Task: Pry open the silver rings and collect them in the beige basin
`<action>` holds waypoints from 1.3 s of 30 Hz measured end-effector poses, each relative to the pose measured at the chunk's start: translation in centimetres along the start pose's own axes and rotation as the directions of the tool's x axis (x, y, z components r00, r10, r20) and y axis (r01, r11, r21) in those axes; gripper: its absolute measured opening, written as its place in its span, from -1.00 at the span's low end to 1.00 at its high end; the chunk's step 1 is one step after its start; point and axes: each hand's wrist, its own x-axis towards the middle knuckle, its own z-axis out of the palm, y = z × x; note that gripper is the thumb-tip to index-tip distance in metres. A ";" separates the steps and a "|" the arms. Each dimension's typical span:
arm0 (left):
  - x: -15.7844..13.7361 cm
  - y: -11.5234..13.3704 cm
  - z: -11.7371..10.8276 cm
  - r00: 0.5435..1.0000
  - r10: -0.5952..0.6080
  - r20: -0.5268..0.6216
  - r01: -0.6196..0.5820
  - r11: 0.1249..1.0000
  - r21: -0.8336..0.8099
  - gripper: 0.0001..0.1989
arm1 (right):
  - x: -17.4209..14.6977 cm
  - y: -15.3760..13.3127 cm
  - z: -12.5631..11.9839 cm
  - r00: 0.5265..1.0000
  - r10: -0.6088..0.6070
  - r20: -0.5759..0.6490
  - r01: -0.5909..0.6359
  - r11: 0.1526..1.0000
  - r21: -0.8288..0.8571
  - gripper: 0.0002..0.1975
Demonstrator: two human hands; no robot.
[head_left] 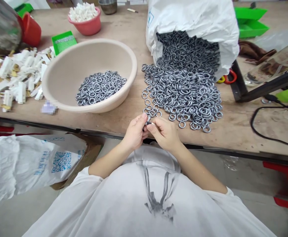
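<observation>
My left hand (136, 132) and my right hand (166, 134) meet at the table's front edge, both with closed fingers. At my left fingertips a grey ring (148, 117) shows, seemingly pinched there, though the fingers partly cover it. My right thumb and fingers grip a small dark object (149, 123) that points toward the left hand; its kind is hidden. Just beyond lies a large pile of grey metal rings (183, 92), spilling from a white sack (193, 16). Left of it, a beige basin (60, 79) holds more of these rings.
White and brass-coloured pieces (22, 74) are heaped at the left, near a green tray (64, 42). A red bowl (87, 26) of white parts stands farther back. To the right are red-handled scissors (231, 77), a dark metal frame (269, 85) and a black cable (253, 126).
</observation>
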 end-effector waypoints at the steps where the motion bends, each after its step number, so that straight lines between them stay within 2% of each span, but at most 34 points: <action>1: 0.0 0.0 -0.1 1.000 -0.002 0.000 0.002 1.000 0.005 -0.48 | 0.1 0.2 0.1 1.000 0.005 0.012 -0.005 1.000 0.020 -0.51; 3: -0.3 -0.2 -0.3 1.000 -0.006 0.019 0.005 1.000 0.025 -0.46 | 0.5 0.9 0.3 0.999 0.054 0.009 -0.054 0.995 0.088 -0.50; 6: -1.0 -0.2 -0.4 0.991 -0.049 0.127 0.039 0.996 0.081 -0.44 | 1.4 2.7 0.2 0.968 0.224 -0.114 -0.205 0.966 0.159 -0.44; 8: -1.3 0.2 -0.6 0.980 -0.076 0.185 0.062 0.995 0.084 -0.45 | 2.1 3.7 -0.1 0.944 0.286 -0.168 -0.270 0.957 0.109 -0.44; 9: -1.3 0.5 -0.7 0.981 -0.068 0.179 0.057 0.996 0.063 -0.47 | 2.4 4.0 -0.3 0.944 0.291 -0.155 -0.285 0.957 0.056 -0.48; 12: -0.8 1.9 -1.5 0.996 0.003 0.085 -0.004 1.000 0.011 -0.54 | 2.9 3.6 -0.4 0.966 0.256 -0.041 -0.259 0.942 -0.212 -0.70; 15: -0.3 2.8 -2.4 0.999 0.052 0.017 -0.052 0.999 -0.017 -0.64 | 3.1 2.5 0.0 0.970 0.227 0.085 -0.166 0.877 -0.451 -0.70; 17: -0.1 3.1 -3.0 1.000 0.027 0.010 -0.026 0.998 -0.052 -0.70 | 3.2 2.2 0.4 0.966 0.225 0.127 -0.128 0.843 -0.523 -0.71; 20: 0.0 3.0 -3.5 0.998 -0.054 0.029 0.057 0.992 -0.115 -0.81 | 3.3 2.4 0.7 0.967 0.219 0.130 -0.115 0.832 -0.542 -0.82; 23: 0.1 2.8 -3.6 0.996 -0.086 0.024 0.089 0.987 -0.137 -0.81 | 3.4 3.0 0.5 0.972 0.207 0.111 -0.145 0.901 -0.409 -0.87; 26: 0.2 2.3 -3.1 0.998 -0.063 -0.030 0.060 0.995 -0.086 -0.73 | 3.3 3.1 0.1 0.970 0.229 0.075 -0.230 0.973 -0.001 -0.80; 28: 0.3 1.8 -2.6 0.998 -0.042 -0.050 0.040 0.999 -0.032 -0.65 | 3.1 2.8 0.0 0.962 0.266 0.067 -0.273 0.906 0.323 -0.82; 30: 0.3 1.2 -2.0 0.999 -0.048 -0.017 0.048 0.999 0.012 -0.57 | 2.8 2.2 0.1 0.953 0.296 0.067 -0.286 0.800 0.527 -0.73; 31: 0.3 0.8 -1.7 0.998 -0.060 0.013 0.060 0.998 0.027 -0.53 | 2.6 2.0 0.2 0.951 0.305 0.061 -0.283 0.767 0.576 -0.69; 33: 0.4 0.2 -1.2 0.994 -0.083 0.071 0.079 0.996 0.052 -0.48 | 2.3 1.6 0.6 0.949 0.313 0.024 -0.263 0.751 0.606 -0.66; 39: 0.6 -0.9 -0.8 0.988 -0.054 0.143 0.040 0.994 0.100 -0.45 | 1.6 1.5 1.7 0.949 0.273 -0.159 -0.170 0.864 0.473 -0.72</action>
